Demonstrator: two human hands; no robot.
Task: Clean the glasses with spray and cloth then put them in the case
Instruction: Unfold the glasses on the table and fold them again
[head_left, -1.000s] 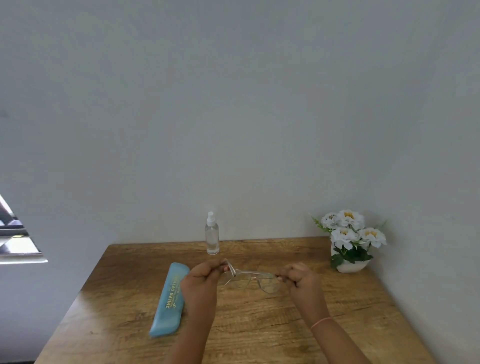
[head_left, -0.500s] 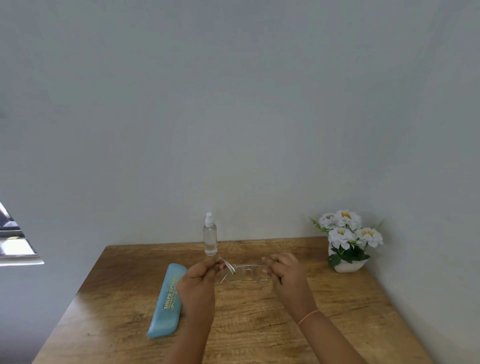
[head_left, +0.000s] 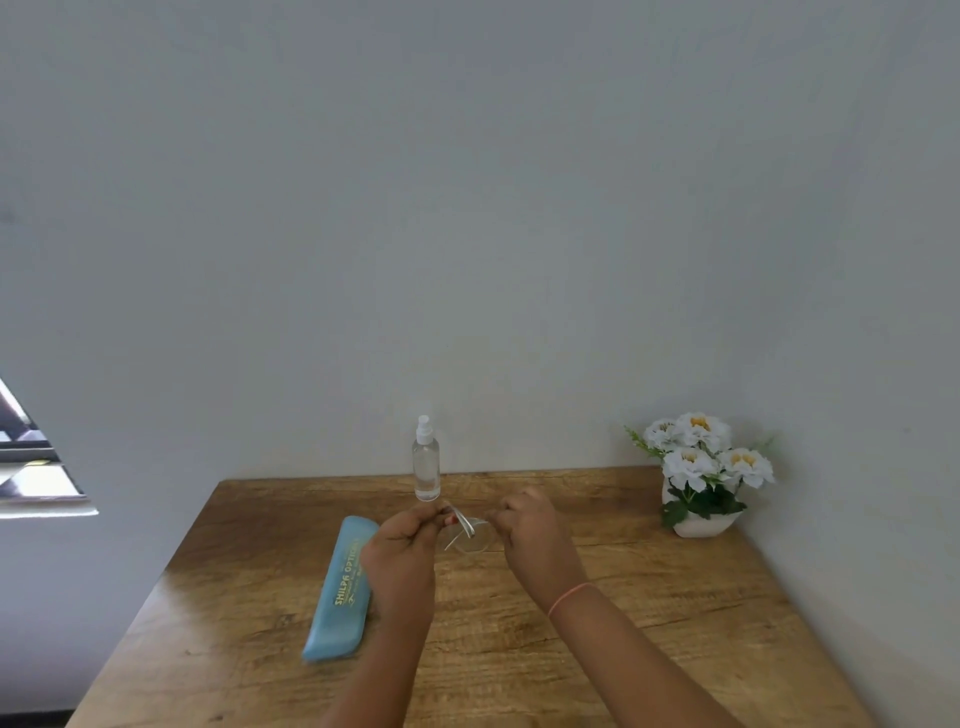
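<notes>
Clear-framed glasses (head_left: 467, 535) are held just above the wooden table (head_left: 649, 623), between my two hands. My left hand (head_left: 402, 551) pinches the left end, where a thin temple arm crosses the lens. My right hand (head_left: 535, 535) grips the right end and covers that part of the frame. A light blue glasses case (head_left: 340, 590) with yellow lettering lies shut on the table, left of my left hand. A small clear spray bottle (head_left: 426, 460) with a white nozzle stands upright behind my hands, near the wall. No cloth is in view.
A white pot of white flowers (head_left: 698, 475) stands in the table's back right corner. Grey walls close the table at the back and right. A window with slats (head_left: 31, 467) shows at the far left.
My right hand has moved left toward my left hand, so the visible span of the glasses has shrunk. The temple arm now lies across the lens. Case and bottle have not moved.
</notes>
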